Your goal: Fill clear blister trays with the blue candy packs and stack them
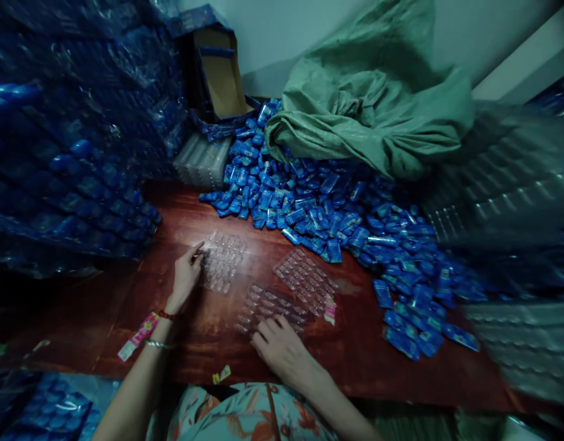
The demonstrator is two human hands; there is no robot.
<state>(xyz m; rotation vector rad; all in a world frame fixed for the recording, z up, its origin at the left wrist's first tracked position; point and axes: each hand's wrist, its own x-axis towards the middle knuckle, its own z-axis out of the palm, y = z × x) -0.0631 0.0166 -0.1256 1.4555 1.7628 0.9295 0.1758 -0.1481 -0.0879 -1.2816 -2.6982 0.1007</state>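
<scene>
Three clear plastic trays with rows of small cavities lie on the reddish-brown table. My left hand point(189, 272) is at the side of the left tray point(223, 260), its thumb and fingers closed on the edge. My right hand point(282, 349) rests palm down with fingers stretched out, the tips touching the near edge of the front tray point(270, 309). Behind and to the right lies the third tray point(304, 278), touched by neither hand. A small pink-and-white wrapper piece point(330, 310) is by its near right corner.
Small blue packets point(309, 202) form a heap across the back and right. Over it lies a green sack point(378, 116). Blue packaged goods point(70, 171) are stacked at left; clear trays point(203, 160) stand behind. A pink strip point(138, 337) and yellow scrap point(222, 374) lie near the front.
</scene>
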